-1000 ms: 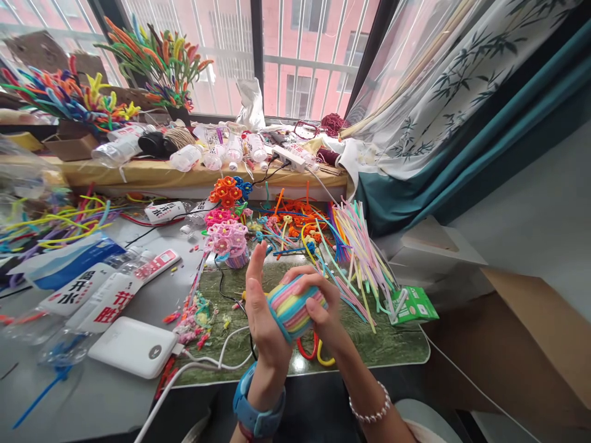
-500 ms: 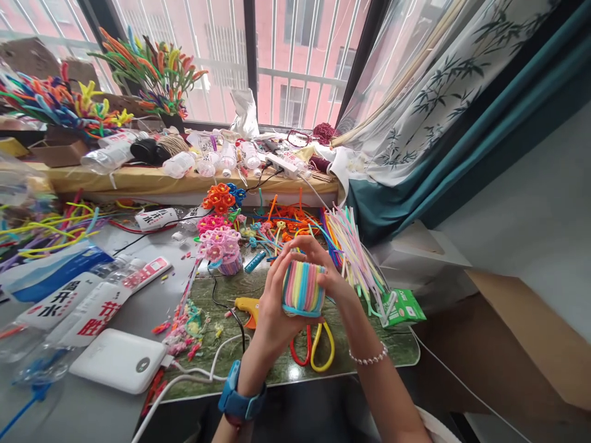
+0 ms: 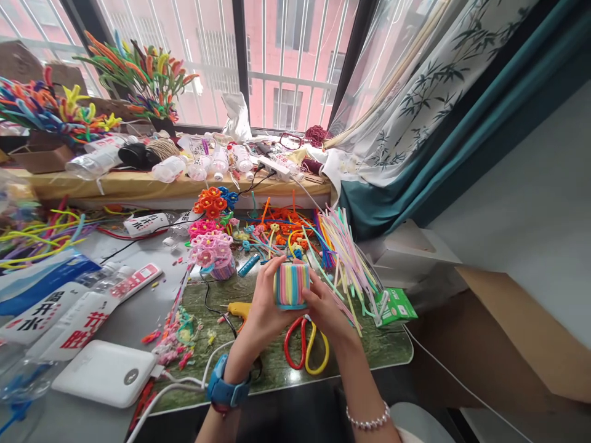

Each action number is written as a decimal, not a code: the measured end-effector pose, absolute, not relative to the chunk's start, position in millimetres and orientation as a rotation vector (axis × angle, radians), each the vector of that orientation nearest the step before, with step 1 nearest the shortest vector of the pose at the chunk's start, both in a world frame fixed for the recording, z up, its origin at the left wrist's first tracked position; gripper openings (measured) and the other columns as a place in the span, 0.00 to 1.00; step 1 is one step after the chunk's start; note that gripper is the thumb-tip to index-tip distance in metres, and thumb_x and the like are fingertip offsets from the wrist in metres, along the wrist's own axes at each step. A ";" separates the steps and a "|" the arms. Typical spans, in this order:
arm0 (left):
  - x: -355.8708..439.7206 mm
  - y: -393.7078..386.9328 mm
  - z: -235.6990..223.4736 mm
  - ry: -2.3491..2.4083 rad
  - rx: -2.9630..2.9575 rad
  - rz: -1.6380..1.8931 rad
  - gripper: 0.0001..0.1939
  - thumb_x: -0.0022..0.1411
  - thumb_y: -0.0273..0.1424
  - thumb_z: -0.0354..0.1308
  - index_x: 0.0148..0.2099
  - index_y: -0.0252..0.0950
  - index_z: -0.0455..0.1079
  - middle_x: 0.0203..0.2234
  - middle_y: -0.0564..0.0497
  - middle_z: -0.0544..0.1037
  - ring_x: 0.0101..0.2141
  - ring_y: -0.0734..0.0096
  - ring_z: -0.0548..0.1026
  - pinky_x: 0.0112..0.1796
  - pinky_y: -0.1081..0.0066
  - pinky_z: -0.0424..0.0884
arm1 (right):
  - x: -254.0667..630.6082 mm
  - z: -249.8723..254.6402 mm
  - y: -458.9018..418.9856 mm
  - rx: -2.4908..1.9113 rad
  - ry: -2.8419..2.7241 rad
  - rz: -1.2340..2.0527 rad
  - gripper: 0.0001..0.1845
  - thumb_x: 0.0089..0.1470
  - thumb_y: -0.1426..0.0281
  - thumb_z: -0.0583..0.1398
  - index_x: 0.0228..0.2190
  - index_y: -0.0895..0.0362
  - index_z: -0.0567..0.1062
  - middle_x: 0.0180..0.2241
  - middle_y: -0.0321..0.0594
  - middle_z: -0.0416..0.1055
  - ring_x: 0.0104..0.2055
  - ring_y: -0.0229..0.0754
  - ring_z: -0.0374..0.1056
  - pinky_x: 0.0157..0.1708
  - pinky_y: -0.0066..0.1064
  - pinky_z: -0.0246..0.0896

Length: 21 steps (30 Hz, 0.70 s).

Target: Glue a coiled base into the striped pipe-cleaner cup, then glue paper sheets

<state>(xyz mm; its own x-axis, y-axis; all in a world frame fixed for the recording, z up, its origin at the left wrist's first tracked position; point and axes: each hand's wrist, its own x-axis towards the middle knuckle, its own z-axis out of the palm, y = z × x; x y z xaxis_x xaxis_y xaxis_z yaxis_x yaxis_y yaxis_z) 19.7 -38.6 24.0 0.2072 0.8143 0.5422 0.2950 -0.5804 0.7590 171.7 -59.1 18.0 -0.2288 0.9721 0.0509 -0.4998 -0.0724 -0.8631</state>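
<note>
Between both hands is a small round pot (image 3: 292,286), its wall covered in pastel pipe-cleaner stripes of pink, yellow and blue, with a blue band along the lower edge. My left hand (image 3: 266,307) grips its left side, fingers curled over the top. My right hand (image 3: 325,307) closes on its right side, thumb on the striped wall. Scissors with one red and one yellow handle (image 3: 317,351) lie on the mat just below the hands. Left of my left hand rests a yellow glue gun (image 3: 239,309), partly hidden by the hand.
Pipe-cleaner flowers (image 3: 211,248) stand in a striped pot behind the glue gun. Loose pipe cleaners (image 3: 348,258) lie to the right beside a green packet (image 3: 394,306). A white power bank (image 3: 106,373) with cables and plastic bottles (image 3: 87,320) occupy the left side.
Both hands have lowered slightly with the pot, and the right fingers have come down from its top to its side. More of the scissors now shows. The view has shifted a little.
</note>
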 end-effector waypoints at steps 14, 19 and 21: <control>-0.4 -35.9 34.4 1.132 2.210 1.311 0.39 0.54 0.39 0.68 0.66 0.44 0.58 0.57 0.42 0.73 0.56 0.49 0.70 0.55 0.51 0.65 | 168.6 18.2 -44.0 -0.674 -0.884 1.639 0.30 0.52 0.61 0.66 0.56 0.48 0.71 0.56 0.41 0.72 0.56 0.50 0.69 0.50 0.40 0.68; -4.8 -35.0 32.3 1.135 2.225 1.297 0.33 0.56 0.37 0.68 0.63 0.44 0.64 0.56 0.42 0.74 0.56 0.49 0.71 0.56 0.51 0.64 | 168.2 16.0 -42.1 -0.678 -0.893 1.627 0.31 0.51 0.62 0.65 0.57 0.49 0.69 0.55 0.41 0.73 0.54 0.50 0.70 0.48 0.39 0.69; -5.2 -36.1 32.1 1.140 2.217 1.289 0.33 0.56 0.37 0.68 0.62 0.45 0.65 0.56 0.43 0.74 0.57 0.49 0.70 0.57 0.50 0.63 | 168.6 16.7 -41.0 -0.708 -0.926 1.576 0.32 0.49 0.63 0.67 0.56 0.49 0.71 0.54 0.41 0.73 0.54 0.50 0.70 0.48 0.38 0.69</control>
<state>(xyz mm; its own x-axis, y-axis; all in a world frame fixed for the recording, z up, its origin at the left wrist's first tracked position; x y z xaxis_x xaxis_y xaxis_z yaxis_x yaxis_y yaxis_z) -5.2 -36.1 32.1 0.2690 0.7751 0.5718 0.4731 -0.6234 0.6225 168.6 -41.0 16.7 -0.1998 0.9792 0.0357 -0.5084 -0.0725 -0.8581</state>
